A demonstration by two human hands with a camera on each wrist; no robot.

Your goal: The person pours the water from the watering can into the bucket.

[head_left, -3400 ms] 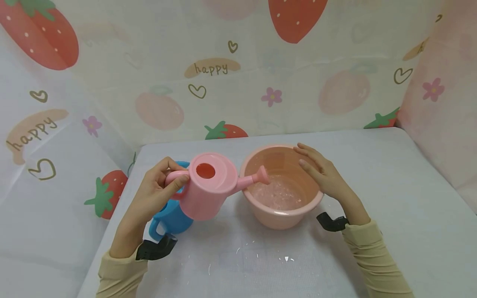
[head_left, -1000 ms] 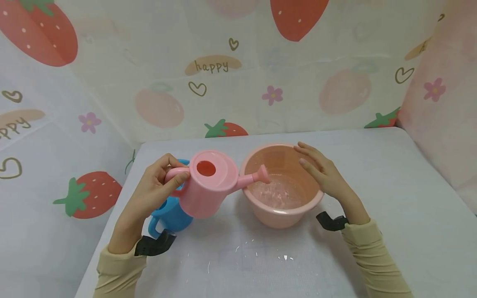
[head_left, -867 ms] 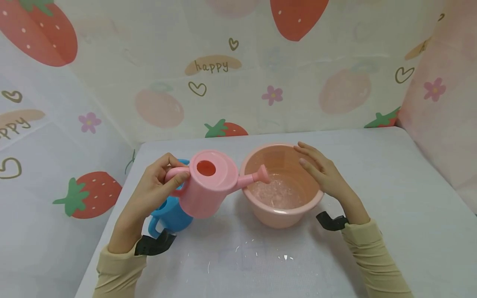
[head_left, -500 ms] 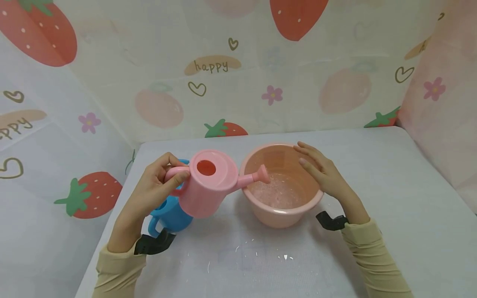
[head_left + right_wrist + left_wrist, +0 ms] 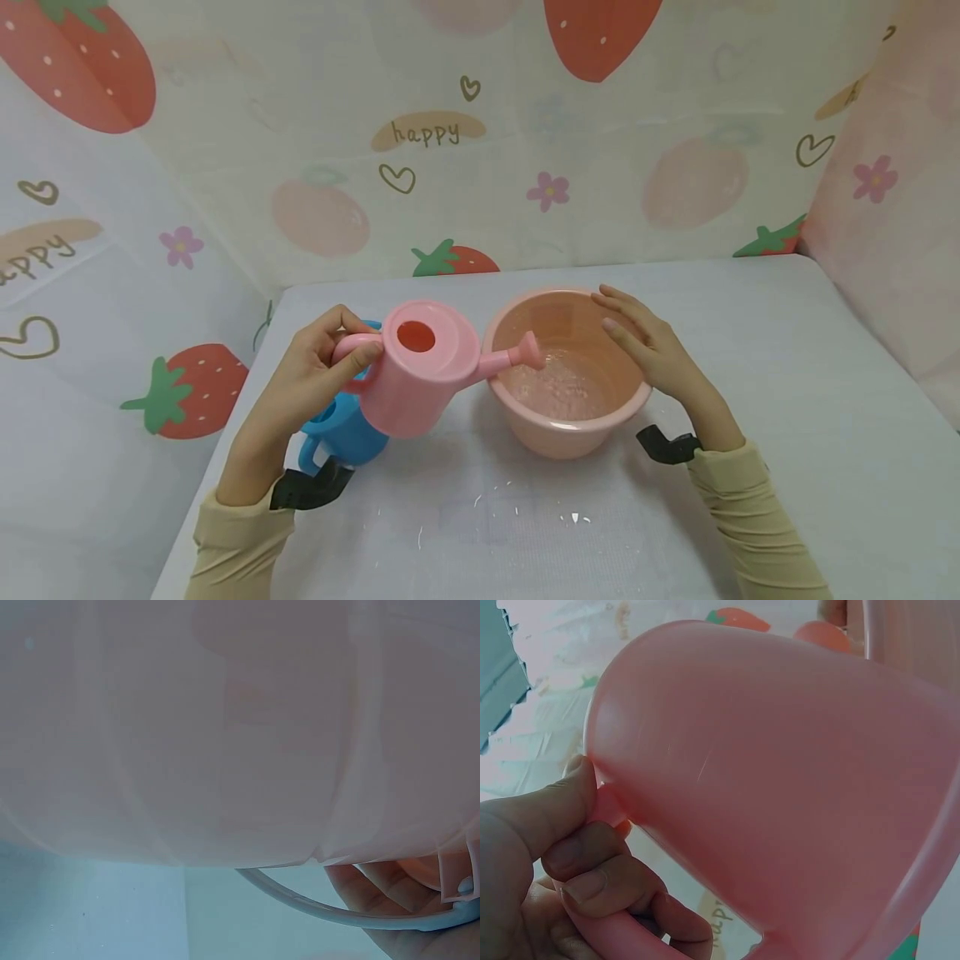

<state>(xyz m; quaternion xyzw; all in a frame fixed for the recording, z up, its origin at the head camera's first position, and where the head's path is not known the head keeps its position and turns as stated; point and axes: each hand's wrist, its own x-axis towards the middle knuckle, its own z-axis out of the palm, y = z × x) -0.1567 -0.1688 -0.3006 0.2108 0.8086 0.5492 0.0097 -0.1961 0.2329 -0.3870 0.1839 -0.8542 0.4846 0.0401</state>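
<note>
My left hand grips the handle of a pink watering can, thumb on top and fingers curled beneath in the left wrist view. The can is held up, tilted toward its spout. Its sprinkler head hangs over a peach-pink basin with shallow, rippled water inside. My right hand rests at the basin's right rim, its fingers nearly straight. In the right wrist view, a grey bail handle crosses in front of the right hand's fingers. Behind the pink can stands a blue watering can, partly hidden.
The white-covered table carries water drops in front of the basin. Strawberry-printed sheets enclose the back and sides. A black wrist mount sits on the left forearm, another on the right.
Both hands, the pink watering can and the basin keep nearly the same places. The ripples on the water shift from frame to frame. The printed sheet at left has swayed.
</note>
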